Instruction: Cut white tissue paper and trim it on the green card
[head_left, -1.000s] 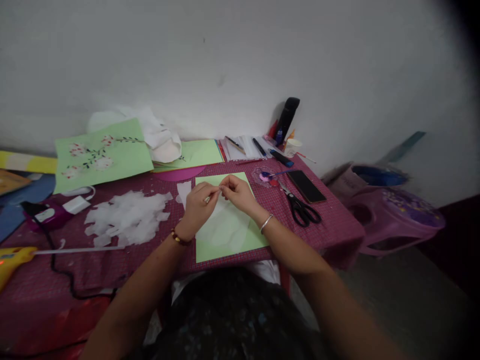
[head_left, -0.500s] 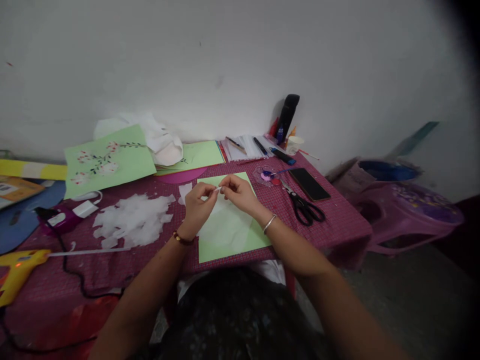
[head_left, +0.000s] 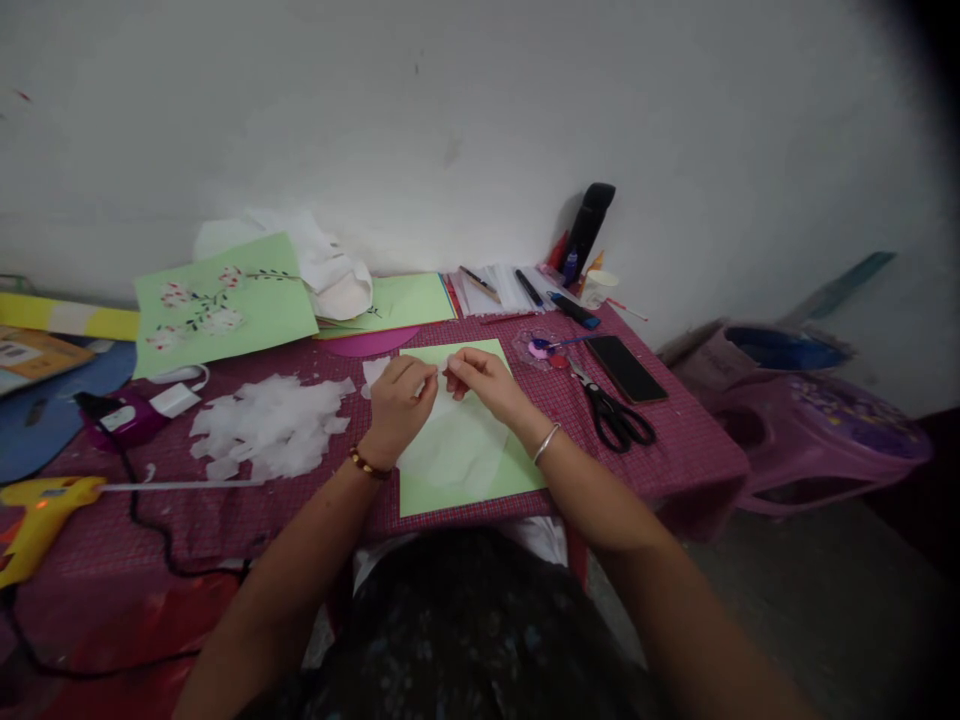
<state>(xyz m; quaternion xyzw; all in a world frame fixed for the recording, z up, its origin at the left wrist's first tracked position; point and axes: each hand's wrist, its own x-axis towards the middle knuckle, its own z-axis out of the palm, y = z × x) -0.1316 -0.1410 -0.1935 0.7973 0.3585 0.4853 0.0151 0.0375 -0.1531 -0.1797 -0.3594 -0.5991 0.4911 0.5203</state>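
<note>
My left hand and my right hand meet fingertip to fingertip above a light green sheet of paper. Both are closed in a pinch around a tiny white bit of paper, mostly hidden by the fingers. Thin white paper lies over the middle of the green sheet. Left of my left hand spreads a loose pile of white paper pieces, with a white scrap just behind the wrist.
Scissors and a phone lie to the right. At left are a yellow glue gun, its black cord and a purple plug block. A green sheet with a painted blossom branch leans at the back.
My fingertips have shifted slightly around the white bit, and my left hand has turned a little more over it. The whole view has tilted slightly.
</note>
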